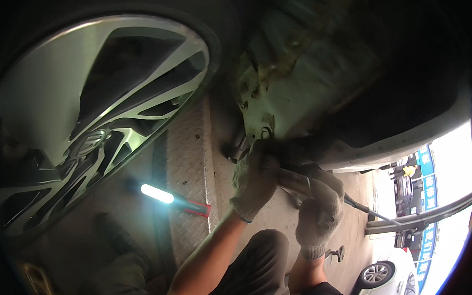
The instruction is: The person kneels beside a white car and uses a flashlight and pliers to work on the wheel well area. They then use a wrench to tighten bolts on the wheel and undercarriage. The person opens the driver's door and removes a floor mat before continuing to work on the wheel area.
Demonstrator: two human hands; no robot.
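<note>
My left hand [255, 181], in a knitted work glove, is closed at the lower edge of a car's exposed metal body panel [292, 104]. What its fingers grip is hidden. Beside it, my right hand [319, 210], also gloved, is wrapped round a grey, tube-shaped tool [295, 182] that slants toward my left hand. The tool's far end is hidden there, so its exact kind cannot be told. A small metal piece [325, 219] shows at the right glove. The dark inside of the bumper [385, 139] curves above both hands.
A large alloy wheel [91, 141] fills the upper left. A lit work light [157, 194] with a red and black handle [196, 207] lies by a tread-plate ramp [186, 166]. My knee [268, 247] is below the hands. A metal beam [426, 215] and a parked white car [386, 273] stand at right.
</note>
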